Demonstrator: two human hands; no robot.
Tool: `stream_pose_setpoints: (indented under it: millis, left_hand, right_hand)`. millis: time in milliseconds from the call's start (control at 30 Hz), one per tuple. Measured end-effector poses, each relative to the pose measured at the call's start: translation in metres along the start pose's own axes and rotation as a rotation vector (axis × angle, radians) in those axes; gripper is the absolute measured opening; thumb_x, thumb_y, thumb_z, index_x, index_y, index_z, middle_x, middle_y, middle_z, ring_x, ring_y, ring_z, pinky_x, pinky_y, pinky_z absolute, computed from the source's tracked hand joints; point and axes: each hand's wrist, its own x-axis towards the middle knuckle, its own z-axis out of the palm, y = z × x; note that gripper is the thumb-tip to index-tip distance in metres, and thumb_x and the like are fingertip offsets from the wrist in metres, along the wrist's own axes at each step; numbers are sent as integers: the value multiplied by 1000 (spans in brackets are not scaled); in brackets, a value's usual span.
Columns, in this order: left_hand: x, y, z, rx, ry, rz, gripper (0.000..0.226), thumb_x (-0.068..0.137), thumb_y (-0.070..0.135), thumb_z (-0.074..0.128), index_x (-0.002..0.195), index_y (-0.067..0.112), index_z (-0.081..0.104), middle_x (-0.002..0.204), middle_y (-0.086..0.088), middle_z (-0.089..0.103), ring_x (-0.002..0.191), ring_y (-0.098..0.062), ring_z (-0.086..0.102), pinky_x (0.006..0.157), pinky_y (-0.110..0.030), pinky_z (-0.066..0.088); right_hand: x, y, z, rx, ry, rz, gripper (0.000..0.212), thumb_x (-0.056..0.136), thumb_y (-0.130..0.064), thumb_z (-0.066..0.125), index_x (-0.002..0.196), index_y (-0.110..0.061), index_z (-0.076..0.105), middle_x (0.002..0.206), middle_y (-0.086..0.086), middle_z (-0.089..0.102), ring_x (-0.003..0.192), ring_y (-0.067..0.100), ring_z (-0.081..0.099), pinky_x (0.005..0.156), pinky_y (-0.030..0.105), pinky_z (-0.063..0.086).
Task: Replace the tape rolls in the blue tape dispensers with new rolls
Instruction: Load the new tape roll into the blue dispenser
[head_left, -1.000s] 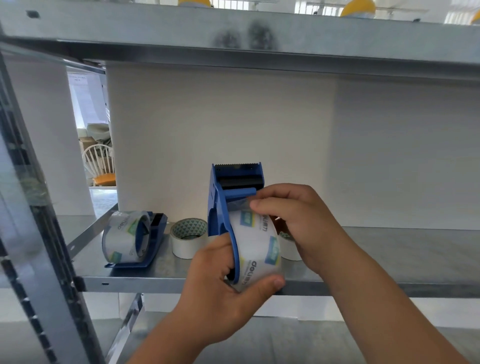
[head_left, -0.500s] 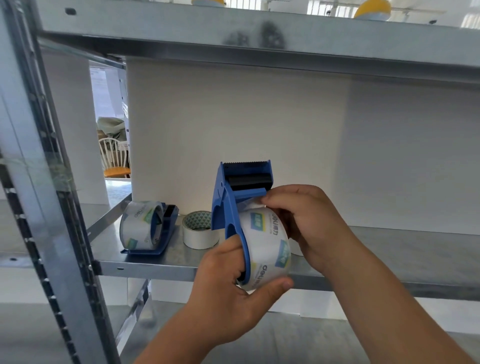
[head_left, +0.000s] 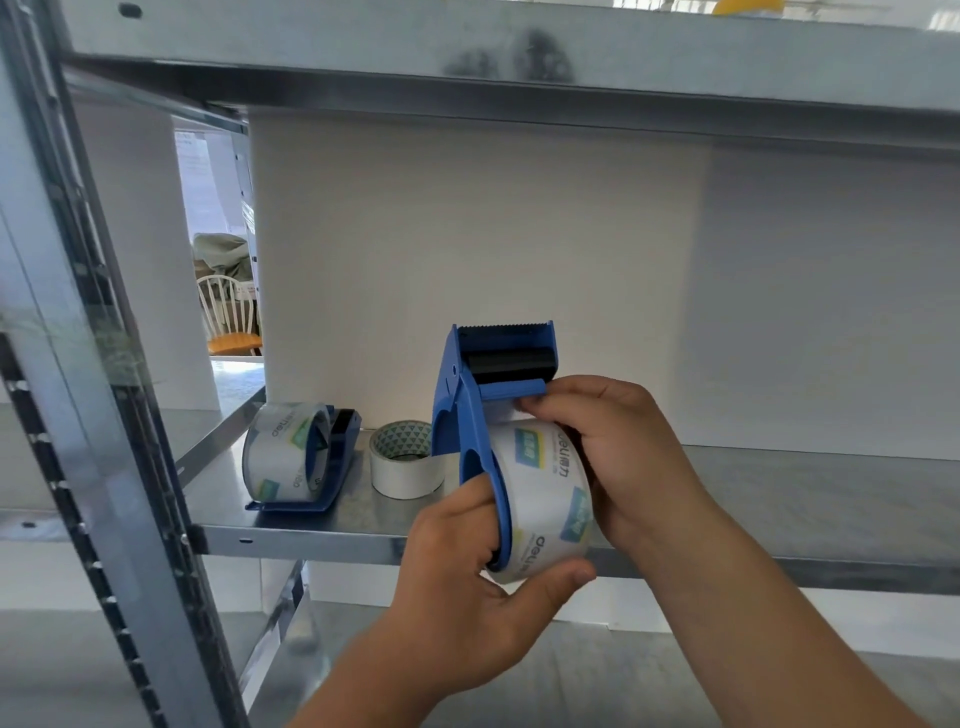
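A blue tape dispenser (head_left: 470, 410) stands upright in front of the shelf, its toothed cutter at the top. A clear printed tape roll (head_left: 545, 499) sits in it. My left hand (head_left: 467, 587) grips the dispenser from below, thumb under the roll. My right hand (head_left: 618, 457) wraps the roll's right side, with fingertips pinching the tape's loose end just under the blue flap. A second blue dispenser (head_left: 332, 467) with a clear roll (head_left: 280, 452) lies on its side on the shelf to the left. A white tape roll (head_left: 402, 467) stands between them.
The metal shelf (head_left: 805, 493) stretches right, with its front edge behind my hands. A perforated metal upright (head_left: 93, 415) runs down the left. Another shelf board (head_left: 519, 62) hangs close overhead. A white wall backs the shelf; a chair (head_left: 228, 317) shows through a gap at left.
The view has shifted, so the shelf and dispensers sit further right in frame. My right fingertips have crept up to the flap under the cutter; both hands keep their hold.
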Motion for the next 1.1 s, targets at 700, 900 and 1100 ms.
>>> stream_pose_setpoints:
  millis: [700,900,1100]
  left_hand:
    - [41,-5,-11,-393,-121,-307,38,71,20,88,106,14,75,99,-14,81,85,-35,78,70,-54,65]
    - [43,-1,-8,-447,-99,-382,40,59,16,88,98,18,79,92,-10,82,83,-35,79,71,-56,66]
    - [55,7,-14,-490,-158,-372,39,52,14,87,88,29,81,88,-2,83,78,-22,81,63,-28,62]
  right_hand:
    - [44,-10,-12,27,227,-221,25,82,-1,75,61,-15,77,43,-5,51,34,10,42,41,20,32]
    - [63,-22,-13,-388,230,-407,24,84,-14,77,66,-30,80,70,-10,78,66,1,69,66,22,58]
    - [103,-40,-23,-326,286,-375,28,86,-10,79,65,-28,74,67,-16,73,58,-5,62,62,14,50]
